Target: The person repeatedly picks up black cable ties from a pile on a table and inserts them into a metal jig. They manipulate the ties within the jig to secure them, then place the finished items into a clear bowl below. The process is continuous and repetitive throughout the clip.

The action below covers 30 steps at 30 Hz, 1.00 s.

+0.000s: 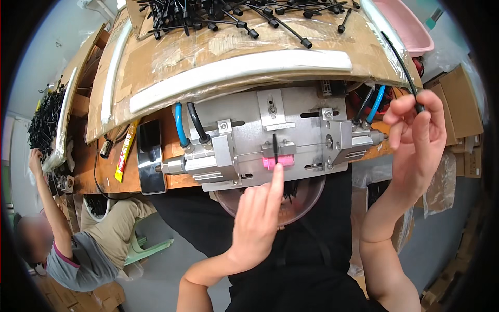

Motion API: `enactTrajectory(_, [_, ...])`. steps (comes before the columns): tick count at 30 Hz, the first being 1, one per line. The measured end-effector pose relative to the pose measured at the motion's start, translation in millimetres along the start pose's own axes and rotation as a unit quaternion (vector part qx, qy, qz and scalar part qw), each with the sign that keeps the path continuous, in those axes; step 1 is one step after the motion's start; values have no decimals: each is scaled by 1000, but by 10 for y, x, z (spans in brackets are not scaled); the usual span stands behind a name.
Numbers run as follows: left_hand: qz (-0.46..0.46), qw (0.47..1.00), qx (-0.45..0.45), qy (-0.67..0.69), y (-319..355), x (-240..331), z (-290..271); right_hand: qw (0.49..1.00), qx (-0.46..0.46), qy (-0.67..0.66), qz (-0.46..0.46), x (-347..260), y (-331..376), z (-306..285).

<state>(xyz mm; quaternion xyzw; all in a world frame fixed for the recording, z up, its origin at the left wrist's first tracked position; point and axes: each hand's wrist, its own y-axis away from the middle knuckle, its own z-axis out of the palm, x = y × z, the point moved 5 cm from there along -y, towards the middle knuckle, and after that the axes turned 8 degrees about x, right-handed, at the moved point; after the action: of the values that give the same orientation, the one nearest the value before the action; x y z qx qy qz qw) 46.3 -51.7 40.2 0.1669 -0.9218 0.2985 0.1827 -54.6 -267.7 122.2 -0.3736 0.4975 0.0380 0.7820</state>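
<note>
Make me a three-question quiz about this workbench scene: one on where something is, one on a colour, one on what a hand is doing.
1. Where does the heap of loose black parts lie?
A. On the cardboard sheet above the metal fixture
B. In the pink tub
C. On the floor

2. What colour is the small block at the middle of the metal fixture?
A. Green
B. Pink
C. Yellow

3. What is the right hand doing?
A. Lying flat on the bench
B. Pinching a thin black cable
C. Gripping a phone

Answers:
1 A, the parts are strewn over the cardboard sheet at the top of the view.
2 B, the block by the left hand fingertip is bright pink.
3 B, the thin black cable runs up from between its fingertips.
</note>
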Motion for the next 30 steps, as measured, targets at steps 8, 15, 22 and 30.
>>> enactTrajectory(8, [13,995,-26,-94,-63,43,208,998,42,44,1,-63,282,-18])
enactTrajectory(15, [-1,997,-39,-68,-83,52,197,995,-9,92,40,62,628,137])
enactTrajectory(22, [-51,997,-61,-7,-86,53,104,928,-131,343,-68,337,1099,504])
enactTrajectory(30, [-118,992,-41,19,105,-54,-283,893,-221,386,-72,600,1307,685])
